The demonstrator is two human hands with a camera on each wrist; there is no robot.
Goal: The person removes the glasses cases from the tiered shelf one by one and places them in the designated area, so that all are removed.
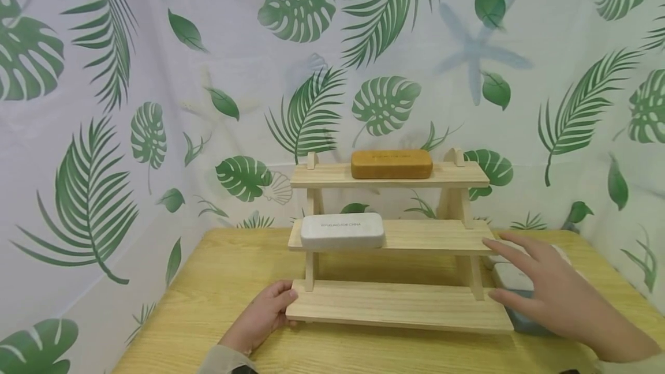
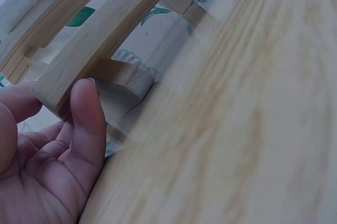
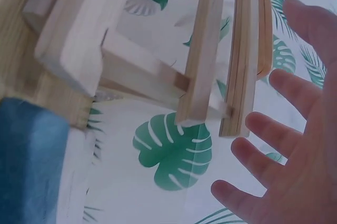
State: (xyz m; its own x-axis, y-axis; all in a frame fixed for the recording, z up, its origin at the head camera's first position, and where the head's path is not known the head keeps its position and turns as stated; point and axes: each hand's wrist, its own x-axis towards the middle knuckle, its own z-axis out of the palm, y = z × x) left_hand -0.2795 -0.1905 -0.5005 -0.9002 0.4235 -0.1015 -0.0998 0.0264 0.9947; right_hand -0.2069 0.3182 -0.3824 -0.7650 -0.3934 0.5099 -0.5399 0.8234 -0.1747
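A three-tier wooden display stand [image 1: 400, 305] stands on the table. My left hand [image 1: 266, 311] grips the left end of its lowest shelf; in the left wrist view, thumb and fingers [image 2: 88, 111] close on the shelf's corner from both faces. Beside the stand's right end is my right hand [image 1: 561, 296], its fingers spread and holding nothing; the right wrist view shows the same spread fingers [image 3: 274, 134] near the shelf ends. On the top shelf lies an orange-brown oblong case [image 1: 392, 165]. A white oblong case [image 1: 342, 231] with printed lettering lies at the left of the middle shelf.
Right of the stand, partly behind my right hand, a blue case [image 1: 532, 322] and a white case [image 1: 511, 276] rest on the wooden table [image 1: 208, 281]. Leaf-printed cloth [image 1: 249, 103] hangs around the back and sides.
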